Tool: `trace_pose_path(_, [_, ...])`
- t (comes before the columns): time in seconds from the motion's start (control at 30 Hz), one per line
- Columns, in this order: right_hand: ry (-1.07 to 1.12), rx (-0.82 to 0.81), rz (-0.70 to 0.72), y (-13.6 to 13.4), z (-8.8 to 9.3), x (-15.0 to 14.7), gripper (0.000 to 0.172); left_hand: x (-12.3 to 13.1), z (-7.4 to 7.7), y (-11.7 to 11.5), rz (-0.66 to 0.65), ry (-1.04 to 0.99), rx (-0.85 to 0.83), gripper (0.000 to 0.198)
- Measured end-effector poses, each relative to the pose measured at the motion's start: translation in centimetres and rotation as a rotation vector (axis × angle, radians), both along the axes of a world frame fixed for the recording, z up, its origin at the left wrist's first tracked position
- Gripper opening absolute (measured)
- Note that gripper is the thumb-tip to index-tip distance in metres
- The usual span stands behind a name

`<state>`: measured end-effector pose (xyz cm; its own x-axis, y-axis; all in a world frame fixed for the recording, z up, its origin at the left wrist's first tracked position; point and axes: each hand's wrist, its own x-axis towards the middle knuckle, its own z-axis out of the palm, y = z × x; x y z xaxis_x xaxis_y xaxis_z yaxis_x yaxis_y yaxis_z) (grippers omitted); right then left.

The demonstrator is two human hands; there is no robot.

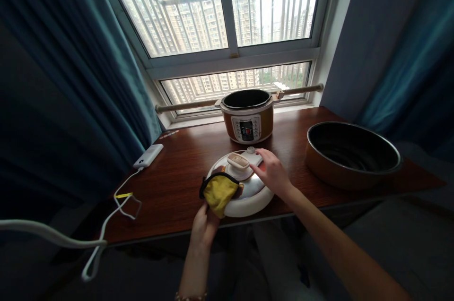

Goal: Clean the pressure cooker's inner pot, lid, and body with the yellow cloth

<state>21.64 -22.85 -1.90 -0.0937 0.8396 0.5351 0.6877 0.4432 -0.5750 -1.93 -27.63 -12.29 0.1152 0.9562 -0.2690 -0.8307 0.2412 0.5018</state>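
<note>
At the desk's (170, 187) near edge the left hand's (205, 225) grip holds a yellow cloth (219, 191) on the lid (256, 199); the right hand's (271, 173) grip lies wide on its top; wiping looks partway done.

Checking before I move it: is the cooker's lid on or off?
Off. The cooker stands open-topped; its white lid lies on the table, left hand holding a yellow cloth on it.

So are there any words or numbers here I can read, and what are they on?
Nothing can be read for sure.
Control panel on the cooker: print too small and blurred.
Lid: a reddish patch, no letters legible.
Yellow cloth in the left hand: no print seen.
Power bank: no marking seen.
</note>
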Motion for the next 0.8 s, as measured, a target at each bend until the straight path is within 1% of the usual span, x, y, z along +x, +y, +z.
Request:
trace_pose_path(0.1, [-0.128,-0.090,0.128,2.4,0.7,-1.5,0.061,0.5,0.7,-0.3,0.044,0.076,-0.077,0.048])
trace_pose_path(0.17, [-0.225,-0.178,0.159,3.2,0.8,-3.2,0.073,0.7,0.8,-0.4,0.086,0.154,-0.085,0.044])
trace_pose_path(0.27, [-0.338,-0.284,0.068,3.5,0.7,-5.4,0.078,0.6,0.6,-0.6,0.223,0.426,-0.140,0.032])
trace_pose_path(0.37, [-0.386,-0.337,-0.022,3.2,0.7,-6.4,0.084,0.1,0.1,-0.7,0.347,0.656,-0.227,0.020])
trace_pose_path(0.47, [-0.392,-0.348,-0.075,2.9,1.0,-6.6,0.087,-0.7,-0.1,-1.2,0.427,0.757,-0.222,0.019])
trace_pose_path(0.5, [-0.390,-0.350,-0.092,2.9,1.1,-6.6,0.087,-1.0,0.1,-1.6,0.457,0.830,-0.205,0.021])
trace_pose_path(0.53, [-0.387,-0.356,-0.108,2.8,1.2,-6.6,0.087,-1.3,0.3,-2.1,0.491,0.940,-0.187,0.023])
trace_pose_path(0.6, [-0.383,-0.375,-0.128,2.7,1.3,-6.6,0.088,-1.8,1.3,-3.4,0.586,1.230,-0.166,0.027])
trace_pose_path(0.67, [-0.374,-0.384,-0.127,2.5,1.2,-6.5,0.090,-2.4,2.5,-4.7,0.725,1.475,-0.166,0.033])
trace_pose_path(0.73, [-0.362,-0.379,-0.114,2.2,0.9,-6.5,0.092,-3.1,3.9,-5.7,0.858,1.560,-0.163,0.038])
trace_pose_path(0.77, [-0.358,-0.375,-0.108,2.0,0.7,-6.4,0.092,-3.4,4.5,-6.1,0.887,1.576,-0.151,0.038])
trace_pose_path(0.8, [-0.356,-0.370,-0.105,1.8,0.5,-6.4,0.092,-3.6,5.0,-6.3,0.878,1.589,-0.136,0.038])
